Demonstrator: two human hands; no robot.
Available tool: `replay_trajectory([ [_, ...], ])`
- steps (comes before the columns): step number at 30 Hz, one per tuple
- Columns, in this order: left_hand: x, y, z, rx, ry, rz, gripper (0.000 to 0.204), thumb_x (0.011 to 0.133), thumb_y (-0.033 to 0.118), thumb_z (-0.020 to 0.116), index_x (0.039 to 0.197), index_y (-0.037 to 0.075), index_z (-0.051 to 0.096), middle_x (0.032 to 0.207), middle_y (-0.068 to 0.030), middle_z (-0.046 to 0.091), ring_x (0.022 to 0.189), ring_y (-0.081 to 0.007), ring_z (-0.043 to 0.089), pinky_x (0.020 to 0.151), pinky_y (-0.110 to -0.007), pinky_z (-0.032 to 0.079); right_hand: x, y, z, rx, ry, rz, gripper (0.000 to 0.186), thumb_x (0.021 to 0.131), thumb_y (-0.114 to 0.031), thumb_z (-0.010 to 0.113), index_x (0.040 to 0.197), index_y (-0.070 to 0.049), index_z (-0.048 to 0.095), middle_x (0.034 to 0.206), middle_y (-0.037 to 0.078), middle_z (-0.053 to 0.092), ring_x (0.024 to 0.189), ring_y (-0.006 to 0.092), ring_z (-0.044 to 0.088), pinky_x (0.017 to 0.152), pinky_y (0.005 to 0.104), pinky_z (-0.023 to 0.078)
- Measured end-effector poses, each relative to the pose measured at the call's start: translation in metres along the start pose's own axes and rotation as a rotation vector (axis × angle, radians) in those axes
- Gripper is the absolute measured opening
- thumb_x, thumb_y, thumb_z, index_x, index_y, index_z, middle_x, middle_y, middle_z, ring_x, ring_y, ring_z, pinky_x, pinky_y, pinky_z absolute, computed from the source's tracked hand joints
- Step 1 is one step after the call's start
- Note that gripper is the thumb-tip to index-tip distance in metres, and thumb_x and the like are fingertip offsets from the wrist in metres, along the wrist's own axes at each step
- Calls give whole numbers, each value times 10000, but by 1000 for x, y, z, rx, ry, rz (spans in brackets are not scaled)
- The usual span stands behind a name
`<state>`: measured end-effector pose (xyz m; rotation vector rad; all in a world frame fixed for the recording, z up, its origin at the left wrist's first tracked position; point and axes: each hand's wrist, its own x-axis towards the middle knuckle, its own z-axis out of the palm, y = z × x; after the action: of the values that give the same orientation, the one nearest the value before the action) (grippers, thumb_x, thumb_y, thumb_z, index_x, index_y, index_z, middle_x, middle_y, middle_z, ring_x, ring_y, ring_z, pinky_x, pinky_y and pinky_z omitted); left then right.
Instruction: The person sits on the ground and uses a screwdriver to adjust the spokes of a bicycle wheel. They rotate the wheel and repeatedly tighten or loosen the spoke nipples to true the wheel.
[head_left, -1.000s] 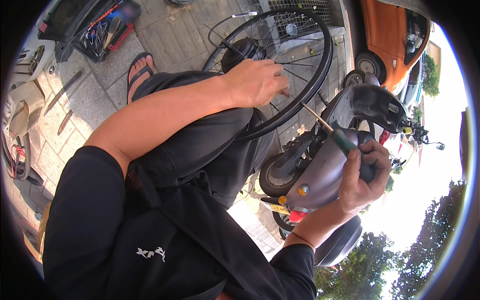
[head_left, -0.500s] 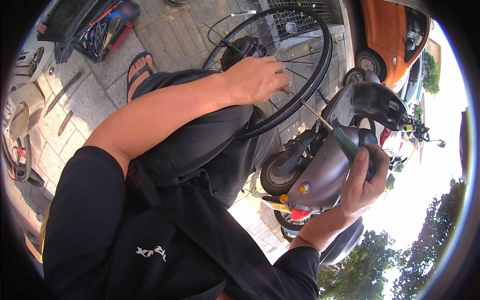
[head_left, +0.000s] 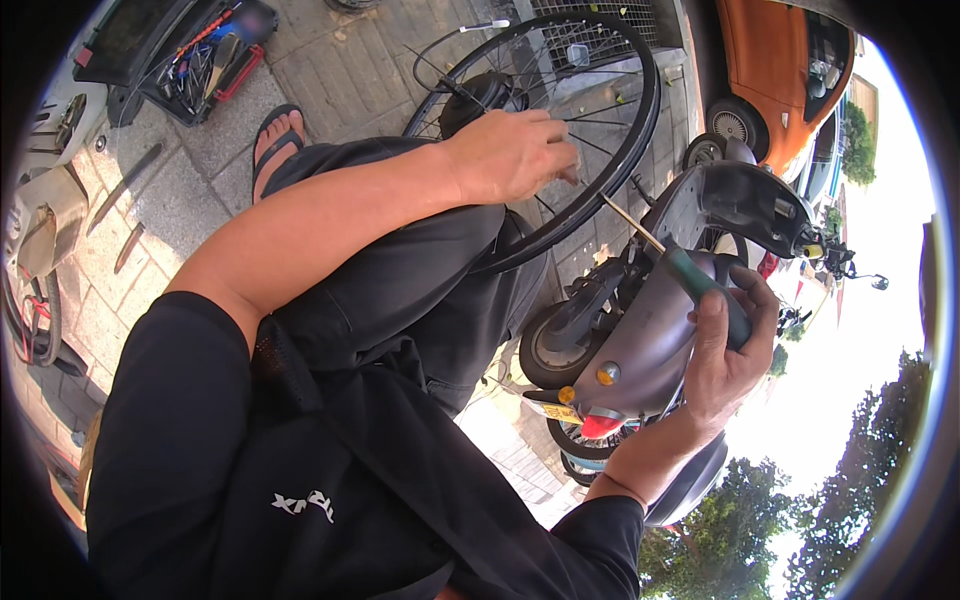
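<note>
A spoked wheel (head_left: 648,110) with a black rim and a dark hub motor (head_left: 470,105) leans against my legs. Over its spokes lies my left hand (head_left: 510,155), back up and fingers curled; the hand itself hides whatever they grip. My right hand (head_left: 728,355) is closed round the dark green handle of a screwdriver (head_left: 690,275), the thumb lying along it. The screwdriver's thin metal shaft slants up and left, its tip at the near right part of the rim. A cable (head_left: 425,70) with a white end runs out from the hub.
An open toolbox (head_left: 215,70) full of tools stands far left. Two flat metal bars (head_left: 125,188) lie on the paving. To the right are a grey scooter (head_left: 640,340) and an orange car (head_left: 775,80). A drain grate (head_left: 610,30) lies behind the wheel.
My right hand has shifted slightly, its fingers loosening a little round the screwdriver handle. The tip stays at the rim. My left hand and the wheel are almost unmoved.
</note>
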<state>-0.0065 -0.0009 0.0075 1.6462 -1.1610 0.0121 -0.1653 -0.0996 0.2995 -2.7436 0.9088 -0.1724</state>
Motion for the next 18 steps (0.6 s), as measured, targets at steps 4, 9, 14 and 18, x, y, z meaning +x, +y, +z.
replay_trajectory([
  [4,-1,-3,1,-11,33,-6,123,888,203,746,1004,162,745,1000,-14,672,1019,-262,679,772,-406,616,12,12,7,93,77,-349,450,996,-300,776,1292,12,644,1032,83,676,945,155,620,865,300,501],
  [9,0,-1,5,-35,45,28,141,882,144,737,1023,144,734,1016,-35,675,1019,-275,676,763,-411,613,5,1,-1,11,58,-47,424,1000,-251,763,1304,15,636,1073,86,660,1019,167,623,931,313,498],
  [14,-2,-5,5,-26,76,24,146,882,127,735,1028,124,730,1022,-39,682,1012,-274,672,753,-411,607,0,-1,5,-1,55,-228,403,1013,-275,761,1268,17,654,1068,94,686,974,176,635,889,303,510],
  [18,0,-3,3,-55,48,44,121,900,139,734,1019,114,731,998,-26,688,999,-268,669,742,-410,603,-7,11,5,-35,113,-197,451,993,-263,771,1315,16,624,1112,116,699,994,190,651,897,314,522],
])
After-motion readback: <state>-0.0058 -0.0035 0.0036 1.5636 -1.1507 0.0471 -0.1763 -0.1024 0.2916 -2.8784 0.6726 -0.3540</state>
